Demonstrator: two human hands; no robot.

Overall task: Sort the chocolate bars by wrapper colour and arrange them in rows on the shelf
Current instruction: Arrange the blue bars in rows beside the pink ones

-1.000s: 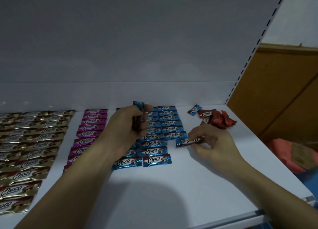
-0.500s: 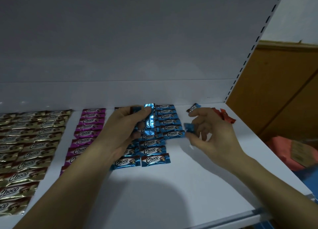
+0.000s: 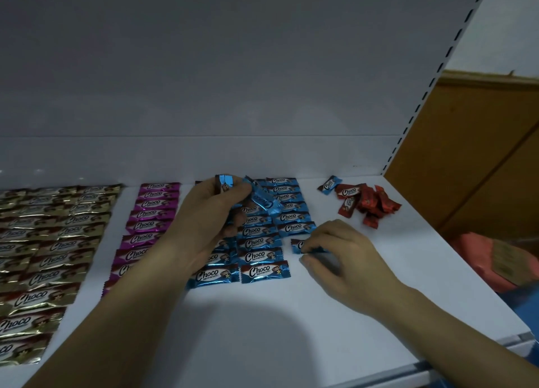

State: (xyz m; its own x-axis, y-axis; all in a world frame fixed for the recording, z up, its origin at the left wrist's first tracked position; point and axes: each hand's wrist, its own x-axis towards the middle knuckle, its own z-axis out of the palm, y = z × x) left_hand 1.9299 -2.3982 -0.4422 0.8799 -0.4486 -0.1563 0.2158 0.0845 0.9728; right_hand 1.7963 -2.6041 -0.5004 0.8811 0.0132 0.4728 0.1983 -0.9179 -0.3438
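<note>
Gold bars (image 3: pixel 43 242) fill rows at the shelf's left, then a column of pink bars (image 3: pixel 145 221), then rows of blue bars (image 3: pixel 264 271) in the middle. My left hand (image 3: pixel 210 221) hovers over the blue rows and grips a small bunch of blue bars (image 3: pixel 259 198). My right hand (image 3: pixel 335 250) pinches one blue bar (image 3: pixel 300 246) flat on the shelf at the near end of the right blue column. One loose blue bar (image 3: pixel 329 185) lies beside a heap of red bars (image 3: pixel 367 204) at the back right.
The white shelf (image 3: pixel 262 329) has a back wall and a slotted upright (image 3: pixel 420 105) on the right. Beyond the shelf's right edge stand a brown wooden panel (image 3: pixel 481 154) and a red packet (image 3: pixel 490 262) lower down.
My right hand took a blue bar from the bunch near my left hand, carried it down and now sets it on the shelf below the right blue column. My left hand stayed over the blue rows.
</note>
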